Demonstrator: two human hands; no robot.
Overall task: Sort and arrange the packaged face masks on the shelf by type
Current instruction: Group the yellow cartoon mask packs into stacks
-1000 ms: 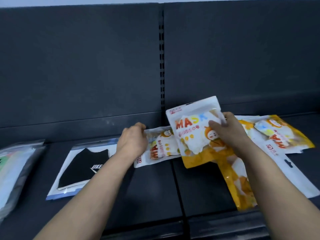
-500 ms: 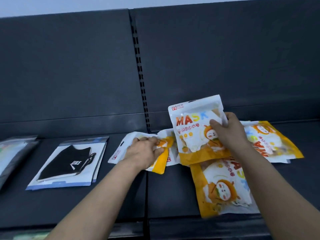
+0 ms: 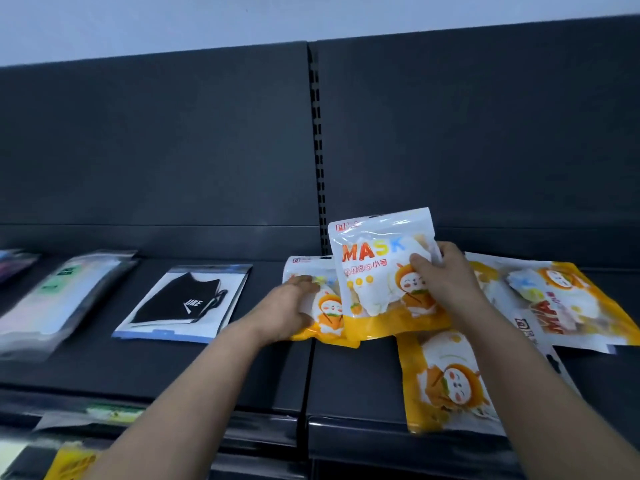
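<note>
While both hands work at centre of the frame, things stand so:
Right hand (image 3: 446,282): fingers closed on upright MASK pack (image 3: 381,271), lifted above the shelf (image 3: 225,368).
Left hand (image 3: 287,311): fingers gripping second orange pack (image 3: 325,313), partly behind the first.
Right side: two more orange packs (image 3: 446,382) lying flat.
Left of centre: black mask pack (image 3: 187,303), lying flat.

A white-and-orange MASK packet (image 3: 377,271) is held upright above the dark shelf (image 3: 207,368) by the right hand (image 3: 446,282). A second such packet (image 3: 320,306), tucked behind it, is gripped by the left hand (image 3: 287,311). A black mask pack (image 3: 187,303) is laid flat to the left.
</note>
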